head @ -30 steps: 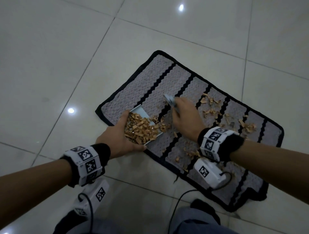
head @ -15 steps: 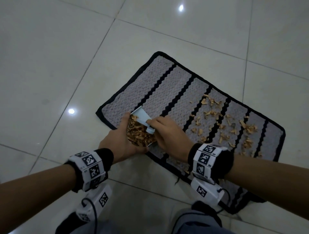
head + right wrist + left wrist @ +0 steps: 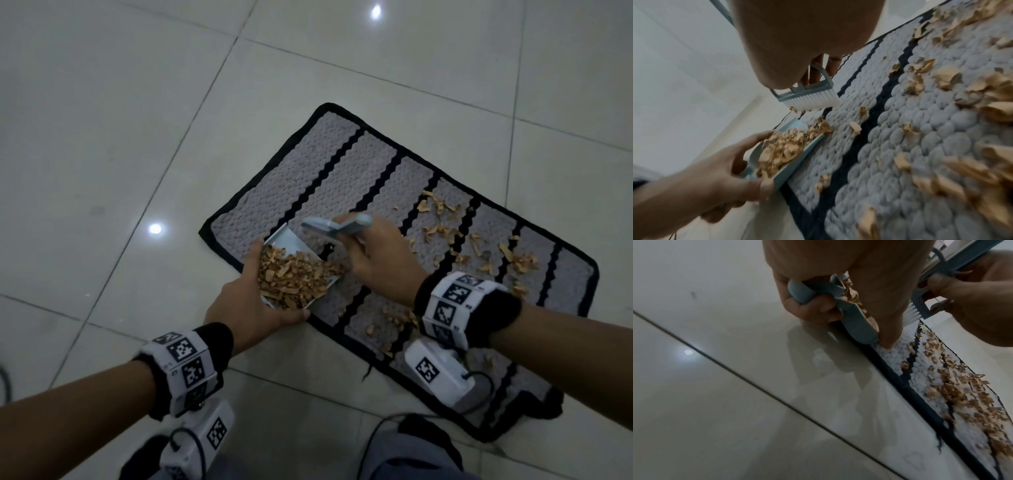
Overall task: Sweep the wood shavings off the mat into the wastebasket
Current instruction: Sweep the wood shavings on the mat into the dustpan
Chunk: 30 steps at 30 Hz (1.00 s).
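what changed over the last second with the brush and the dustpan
The right hand swept the brush from mid-mat into the dustpan half a second ago, then lifted it back out; it is now raised just beyond the pan's mouth. The pile of wood shavings in the pan looks fuller. The left hand holds the dustpan at the same near edge of the mat.

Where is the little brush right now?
In the head view the brush is in the right hand, raised above the mat, just beyond the dustpan full of shavings.
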Tool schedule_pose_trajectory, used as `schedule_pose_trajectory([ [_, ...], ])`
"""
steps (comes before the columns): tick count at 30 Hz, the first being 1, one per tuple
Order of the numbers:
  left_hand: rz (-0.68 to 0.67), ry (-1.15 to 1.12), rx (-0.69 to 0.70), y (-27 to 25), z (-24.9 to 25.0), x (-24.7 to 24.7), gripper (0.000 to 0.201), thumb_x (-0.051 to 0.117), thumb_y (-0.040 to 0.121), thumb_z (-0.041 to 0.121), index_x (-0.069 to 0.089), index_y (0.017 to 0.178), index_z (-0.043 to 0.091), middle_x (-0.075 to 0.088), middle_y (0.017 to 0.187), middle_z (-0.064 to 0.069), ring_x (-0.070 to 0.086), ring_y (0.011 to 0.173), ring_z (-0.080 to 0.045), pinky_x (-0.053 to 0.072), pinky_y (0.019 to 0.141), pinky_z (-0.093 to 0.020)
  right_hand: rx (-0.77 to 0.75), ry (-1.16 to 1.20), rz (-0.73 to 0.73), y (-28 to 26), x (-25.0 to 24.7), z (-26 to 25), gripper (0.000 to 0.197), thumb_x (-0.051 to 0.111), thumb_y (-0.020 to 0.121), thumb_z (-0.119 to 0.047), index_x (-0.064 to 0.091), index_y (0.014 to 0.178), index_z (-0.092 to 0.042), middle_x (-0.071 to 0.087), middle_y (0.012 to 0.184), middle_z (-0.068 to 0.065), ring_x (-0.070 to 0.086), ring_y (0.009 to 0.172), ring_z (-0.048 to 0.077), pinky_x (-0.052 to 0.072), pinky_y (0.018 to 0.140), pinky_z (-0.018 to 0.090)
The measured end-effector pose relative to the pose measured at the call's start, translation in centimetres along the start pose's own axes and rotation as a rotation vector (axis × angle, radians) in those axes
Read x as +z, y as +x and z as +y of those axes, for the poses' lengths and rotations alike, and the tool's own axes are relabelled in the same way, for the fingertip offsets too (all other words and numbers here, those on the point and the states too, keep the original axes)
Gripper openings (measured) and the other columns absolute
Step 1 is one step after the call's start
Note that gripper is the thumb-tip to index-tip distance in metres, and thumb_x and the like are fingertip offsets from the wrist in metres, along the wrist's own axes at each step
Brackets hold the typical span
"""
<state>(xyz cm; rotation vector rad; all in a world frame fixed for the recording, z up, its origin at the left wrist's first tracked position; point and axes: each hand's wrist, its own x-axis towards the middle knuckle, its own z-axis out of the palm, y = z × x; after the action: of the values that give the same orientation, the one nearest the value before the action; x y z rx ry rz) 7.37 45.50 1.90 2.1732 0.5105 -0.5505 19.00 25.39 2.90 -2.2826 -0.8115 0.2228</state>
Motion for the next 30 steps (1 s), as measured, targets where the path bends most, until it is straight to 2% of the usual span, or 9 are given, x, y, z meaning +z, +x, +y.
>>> schedule_pose_trajectory([
  [3,0.016,-0.015,-0.019,-0.7,0.3,0.4,0.133,0.084,0.055,0.063,-0.006,0.151,0.043,0.05,0.142,0.001,0.058,0.117,-0.026,0.047,0.091,-0.028,0.051,-0.037,0.042,1.7,-0.4,1.0,0.012,0.047,0.097,-0.005,0.057,0.095,0.001,0.048,0.07,0.008,0.037,0.058,0.019,0.029,0.053,0.032],
  [6,0.029,-0.025,-0.034,-1.0,0.4,0.9,0.134,0.084,0.054,0.064,-0.006,0.151,0.042,0.053,0.14,0.0,0.06,0.113,-0.027,0.05,0.088,-0.029,-0.044,-0.106,-0.019,2.7,0.3,1.2,0.01,0.047,0.096,-0.004,0.057,0.095,-0.004,0.045,0.077,0.001,0.035,0.066,0.02,0.028,0.061,0.03],
  [10,0.05,-0.052,-0.051,-0.8,0.4,1.4,0.135,0.085,0.052,0.063,-0.005,0.151,0.042,0.057,0.133,0.001,0.061,0.11,-0.025,0.049,0.087,-0.028,-0.132,-0.165,-0.126,1.6,1.9,0.4,0.025,0.047,0.091,-0.008,0.062,0.11,-0.005,0.065,0.098,0.014,0.054,0.084,0.032,0.045,0.073,0.042],
  [16,0.061,-0.074,-0.041,-0.7,0.4,1.8,0.132,0.087,0.055,0.058,-0.003,0.15,0.041,0.056,0.112,0.008,0.063,0.104,-0.024,0.05,0.082,-0.028,-0.241,-0.139,-0.165,-1.1,2.1,-0.4,0.029,0.057,0.084,0.002,0.064,0.111,-0.004,0.067,0.106,0.015,0.06,0.088,0.036,0.049,0.074,0.047],
  [19,0.055,-0.069,-0.057,-0.8,0.4,1.9,0.135,0.086,0.055,0.06,-0.006,0.151,0.04,0.058,0.128,0.002,0.062,0.108,-0.025,0.05,0.085,-0.029,-0.202,-0.094,-0.061,-1.0,1.5,-0.2,0.028,0.047,0.09,-0.008,0.063,0.112,-0.002,0.066,0.104,0.015,0.059,0.087,0.034,0.048,0.074,0.046],
  [23,0.049,-0.059,-0.07,-0.9,0.5,2.1,0.137,0.085,0.055,0.062,-0.009,0.152,0.039,0.052,0.14,0.0,0.059,0.115,-0.025,0.049,0.088,-0.028,-0.059,-0.096,0.062,0.3,1.0,0.7,0.021,0.046,0.094,-0.004,0.061,0.108,-0.001,0.061,0.092,0.014,0.046,0.075,0.025,0.041,0.067,0.041],
  [26,0.055,-0.046,-0.073,-0.9,0.5,2.1,0.137,0.085,0.054,0.062,-0.007,0.152,0.038,0.053,0.14,0.0,0.059,0.115,-0.025,0.048,0.088,-0.028,0.002,-0.143,0.029,1.2,1.2,0.8,0.026,0.042,0.095,-0.01,0.06,0.11,0.0,0.062,0.095,0.017,0.049,0.078,0.031,0.041,0.07,0.04],
  [28,0.057,-0.048,-0.073,-0.8,0.5,2.2,0.137,0.086,0.054,0.062,-0.007,0.152,0.039,0.053,0.139,0.0,0.059,0.114,-0.025,0.049,0.088,-0.028,-0.03,-0.163,-0.02,1.2,1.7,0.1,0.026,0.048,0.091,-0.006,0.062,0.112,0.001,0.063,0.095,0.019,0.053,0.081,0.033,0.037,0.072,0.032],
  [30,0.061,-0.05,-0.07,-0.8,0.4,2.2,0.137,0.086,0.053,0.062,-0.006,0.152,0.039,0.055,0.136,0.0,0.06,0.112,-0.025,0.05,0.089,-0.03,-0.059,-0.16,-0.077,0.7,2.3,-0.9,0.028,0.049,0.087,-0.003,0.063,0.111,0.0,0.065,0.095,0.019,0.055,0.082,0.034,0.039,0.072,0.034],
])
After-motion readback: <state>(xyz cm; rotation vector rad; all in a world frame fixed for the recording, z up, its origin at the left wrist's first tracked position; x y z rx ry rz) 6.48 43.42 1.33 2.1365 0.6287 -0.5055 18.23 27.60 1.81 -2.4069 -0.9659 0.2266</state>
